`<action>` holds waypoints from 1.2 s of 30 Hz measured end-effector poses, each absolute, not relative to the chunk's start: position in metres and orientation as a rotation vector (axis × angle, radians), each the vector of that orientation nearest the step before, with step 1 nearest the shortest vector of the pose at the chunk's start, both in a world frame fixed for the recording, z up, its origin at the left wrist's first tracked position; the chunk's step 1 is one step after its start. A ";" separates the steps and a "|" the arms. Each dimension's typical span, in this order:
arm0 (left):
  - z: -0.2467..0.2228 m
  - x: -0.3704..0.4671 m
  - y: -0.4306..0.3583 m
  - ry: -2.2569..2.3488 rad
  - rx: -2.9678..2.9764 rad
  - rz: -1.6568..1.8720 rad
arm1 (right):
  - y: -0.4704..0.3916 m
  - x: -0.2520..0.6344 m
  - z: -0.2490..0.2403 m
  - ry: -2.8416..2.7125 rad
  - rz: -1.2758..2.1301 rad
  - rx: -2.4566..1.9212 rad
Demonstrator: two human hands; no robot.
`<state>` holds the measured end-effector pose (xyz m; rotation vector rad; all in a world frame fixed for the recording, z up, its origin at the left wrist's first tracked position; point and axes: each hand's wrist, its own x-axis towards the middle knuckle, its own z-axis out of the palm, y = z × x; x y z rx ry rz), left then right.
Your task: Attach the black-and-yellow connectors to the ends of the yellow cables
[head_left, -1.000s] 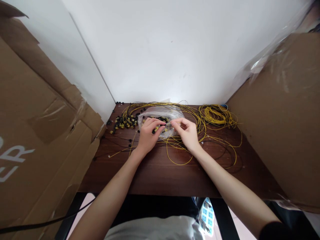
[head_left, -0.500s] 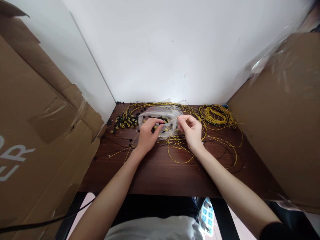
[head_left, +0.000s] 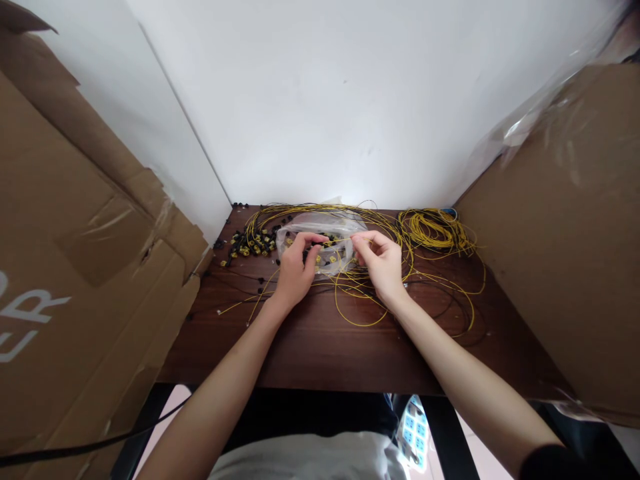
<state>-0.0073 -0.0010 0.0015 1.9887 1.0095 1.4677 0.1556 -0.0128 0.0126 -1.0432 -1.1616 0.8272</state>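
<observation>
My left hand (head_left: 297, 268) is closed in a pinch, thumb against forefinger, on a small black connector (head_left: 320, 244) that its fingertips partly hide. My right hand (head_left: 383, 264) pinches a thin yellow wire (head_left: 342, 239), which stretches between the two hands. Both hands hover over a clear plastic bag (head_left: 313, 229) holding several black and yellow connectors. Loops of yellow wire hang and lie below the right hand. Left of the bag, a pile of black and yellow connectors (head_left: 254, 243) ends a bundle of yellow and black wires (head_left: 310, 209).
A coil of yellow wire (head_left: 433, 230) lies at the back right of the brown table (head_left: 345, 360). Cardboard boxes flank it, left (head_left: 90, 233) and right (head_left: 565, 220), with a white wall (head_left: 340, 107) behind. Loose wires and small black parts lie at the left.
My left fingertips have shifted slightly on the connector, and the right hand has moved a little to the left along the yellow wire. The bag and wire bundles stay in place.
</observation>
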 end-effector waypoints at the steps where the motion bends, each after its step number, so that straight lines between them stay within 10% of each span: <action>1: 0.001 -0.007 -0.001 0.995 1.976 1.474 | -0.013 0.155 0.013 -1.167 0.832 -1.049; 25: 0.005 -0.012 0.008 1.129 2.016 1.582 | -0.011 0.157 0.010 -1.210 0.831 -1.102; 36: -0.002 -0.011 0.015 1.154 2.007 1.539 | -0.013 0.162 0.009 -1.656 0.263 -1.369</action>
